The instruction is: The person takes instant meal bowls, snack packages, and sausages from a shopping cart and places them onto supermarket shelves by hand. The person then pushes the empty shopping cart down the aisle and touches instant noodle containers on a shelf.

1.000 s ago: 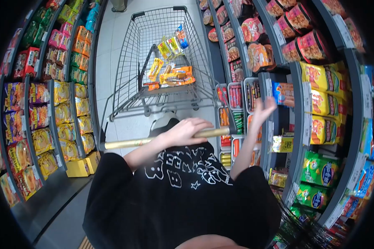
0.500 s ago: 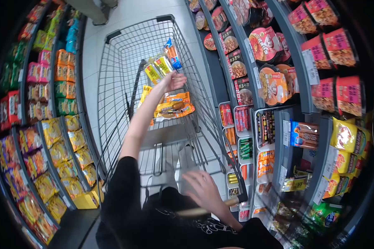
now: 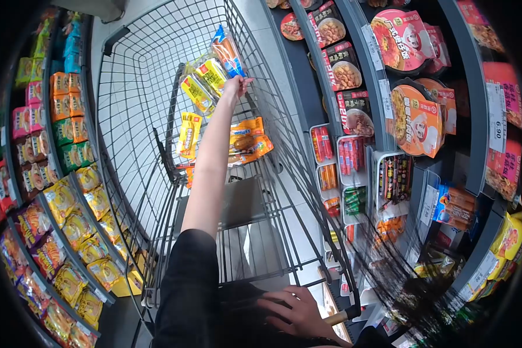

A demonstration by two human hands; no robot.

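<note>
My left hand [image 3: 234,88] reaches far into the shopping cart [image 3: 134,75], its fingers closed on the lower blue end of a sausage pack [image 3: 227,51]. Beside that pack lie yellow-labelled clear packs [image 3: 210,76]. Nearer to me in the cart are a yellow packet [image 3: 189,136] and orange sausage packs [image 3: 249,139], partly behind my left forearm. My right hand [image 3: 296,312] is held in front of my black shirt by the cart handle [image 3: 337,316]. Its fingers are spread and nothing shows in them.
Shelves of bagged snacks [image 3: 93,246] line the left side. On the right stand shelves with instant meal bowls [image 3: 417,119], bins of small sausages [image 3: 354,155] and yellow bags [image 3: 507,243]. Dark hair strands hang over the lower right. Another person's leg [image 3: 101,8] shows at the top left.
My left hand has moved forward onto the sausage pack and closed on its end. My right hand has shifted slightly down and right. The view has moved, with the cart appearing larger.
</note>
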